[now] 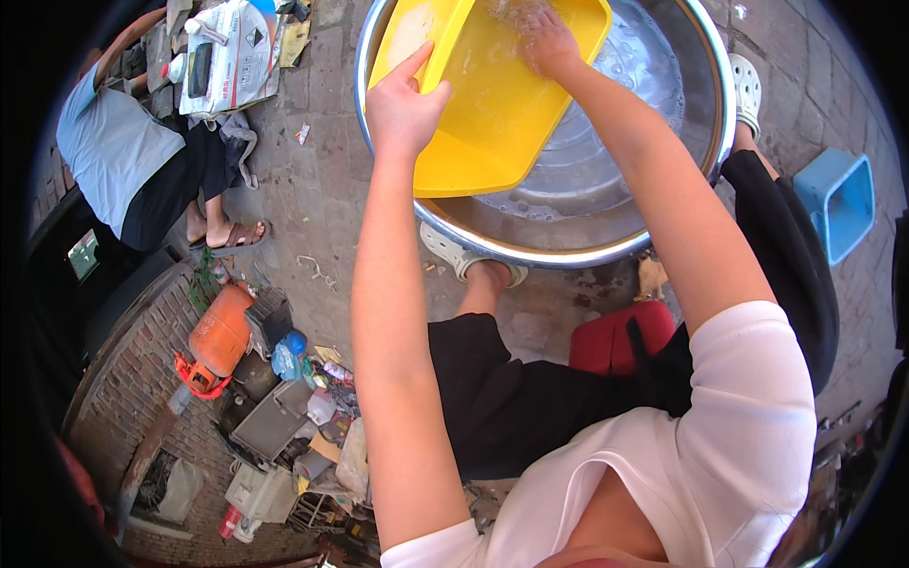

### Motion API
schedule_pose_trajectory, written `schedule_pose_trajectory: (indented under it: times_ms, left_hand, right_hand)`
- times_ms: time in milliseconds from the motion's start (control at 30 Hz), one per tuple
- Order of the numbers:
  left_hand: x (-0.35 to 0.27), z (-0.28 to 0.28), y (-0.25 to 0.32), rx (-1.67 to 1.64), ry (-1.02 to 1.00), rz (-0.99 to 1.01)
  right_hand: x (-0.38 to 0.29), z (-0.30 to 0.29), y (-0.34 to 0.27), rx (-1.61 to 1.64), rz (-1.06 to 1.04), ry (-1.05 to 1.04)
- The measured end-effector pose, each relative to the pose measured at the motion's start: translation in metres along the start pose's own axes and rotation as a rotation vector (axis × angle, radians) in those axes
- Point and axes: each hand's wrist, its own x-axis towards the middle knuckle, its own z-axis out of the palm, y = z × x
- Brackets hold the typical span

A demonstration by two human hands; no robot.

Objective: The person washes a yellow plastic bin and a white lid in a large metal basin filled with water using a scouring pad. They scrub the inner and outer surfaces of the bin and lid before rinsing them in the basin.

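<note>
A yellow plastic tub (490, 135) lies tilted inside a wide metal basin (561, 245) that holds soapy water (639, 64). My left hand (408, 106) grips the tub's near-left rim, with a finger stretched along the outer side. Within the tub, my right hand (550, 42) reaches to the far part of its inner face, where splashing water blurs the fingers. Whether that hand holds anything cannot be told. The tub's far end is cut off by the picture's top edge.
A light blue plastic bin (838, 202) stands at the right. Beside my legs is a red seat or box (618, 337). Another person (121, 156) bends at the upper left near a printed carton (234, 57). An orange gas cylinder (220, 330) and mixed clutter lie by a brick wall (142, 341).
</note>
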Motion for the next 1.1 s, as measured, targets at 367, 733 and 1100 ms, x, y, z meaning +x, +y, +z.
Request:
schedule_pose_trajectory:
  times_ms: [367,733,1100]
  left_hand:
    - [-0.007,-0.009,-0.006,-0.001,-0.033,-0.074]
    - [-0.006,-0.017,0.022,0.176,-0.051,-0.116]
    - [-0.016,-0.020,0.019,0.216,-0.059,-0.095]
  right_hand:
    - [-0.037,-0.048,-0.117,0.240,-0.036,-0.804]
    - [0.006,-0.080,0.050,0.016,-0.176,-0.571]
    - [-0.020,-0.113,0.059,-0.030,-0.143,-0.570]
